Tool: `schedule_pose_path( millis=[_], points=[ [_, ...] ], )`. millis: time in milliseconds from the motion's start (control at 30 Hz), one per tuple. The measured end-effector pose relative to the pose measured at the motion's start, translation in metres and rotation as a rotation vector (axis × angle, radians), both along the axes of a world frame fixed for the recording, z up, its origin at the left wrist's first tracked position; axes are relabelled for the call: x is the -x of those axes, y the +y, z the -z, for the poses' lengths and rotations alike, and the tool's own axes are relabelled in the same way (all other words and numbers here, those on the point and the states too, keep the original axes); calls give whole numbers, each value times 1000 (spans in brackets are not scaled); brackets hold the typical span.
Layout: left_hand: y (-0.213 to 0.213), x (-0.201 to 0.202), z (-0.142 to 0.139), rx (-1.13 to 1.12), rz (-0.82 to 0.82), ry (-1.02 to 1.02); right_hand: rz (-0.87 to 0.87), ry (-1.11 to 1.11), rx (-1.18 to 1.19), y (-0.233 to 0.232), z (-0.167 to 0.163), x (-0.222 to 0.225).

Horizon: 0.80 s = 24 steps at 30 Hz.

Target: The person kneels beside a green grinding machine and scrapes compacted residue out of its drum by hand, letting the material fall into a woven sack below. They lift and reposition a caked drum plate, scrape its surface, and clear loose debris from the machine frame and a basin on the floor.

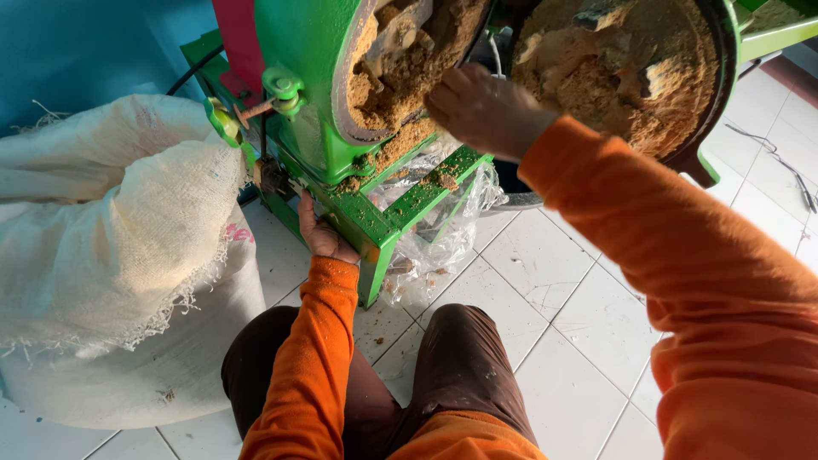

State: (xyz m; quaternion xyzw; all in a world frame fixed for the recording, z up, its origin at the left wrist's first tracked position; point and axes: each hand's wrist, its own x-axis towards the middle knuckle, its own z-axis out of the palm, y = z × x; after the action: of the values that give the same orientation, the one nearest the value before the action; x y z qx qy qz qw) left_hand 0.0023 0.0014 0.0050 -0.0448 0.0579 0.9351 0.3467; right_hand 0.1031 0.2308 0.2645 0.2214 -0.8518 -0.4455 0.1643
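A green metal grinding machine [307, 77] stands on the tiled floor, its round chamber open. Tan powder [409, 60] cakes the chamber, and more of it coats the swung-open round lid [622, 68] at the upper right. My right hand [481, 106], in an orange sleeve, reaches into the lower edge of the chamber with its fingers curled against the caked powder. Lower down, my left hand [319, 234] rests against the machine's green frame [375, 226] with its fingers tucked under the frame edge. Some powder lies spilled on the frame bars.
A large white woven sack [111, 255] stands open at the left. A clear plastic bag [443, 230] hangs under the machine's outlet. My knees in brown trousers [460, 358] are at the bottom. A black cable [780, 166] lies on the white tiles at the right.
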Motion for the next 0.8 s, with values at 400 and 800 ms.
schedule_pose_path(
  millis=[400, 800],
  points=[
    [-1, -6, -12, 23, 27, -60, 173, 358, 187, 37, 10, 10],
    [1, -7, -11, 14, -9, -21, 362, 131, -691, 11, -28, 30]
  ],
)
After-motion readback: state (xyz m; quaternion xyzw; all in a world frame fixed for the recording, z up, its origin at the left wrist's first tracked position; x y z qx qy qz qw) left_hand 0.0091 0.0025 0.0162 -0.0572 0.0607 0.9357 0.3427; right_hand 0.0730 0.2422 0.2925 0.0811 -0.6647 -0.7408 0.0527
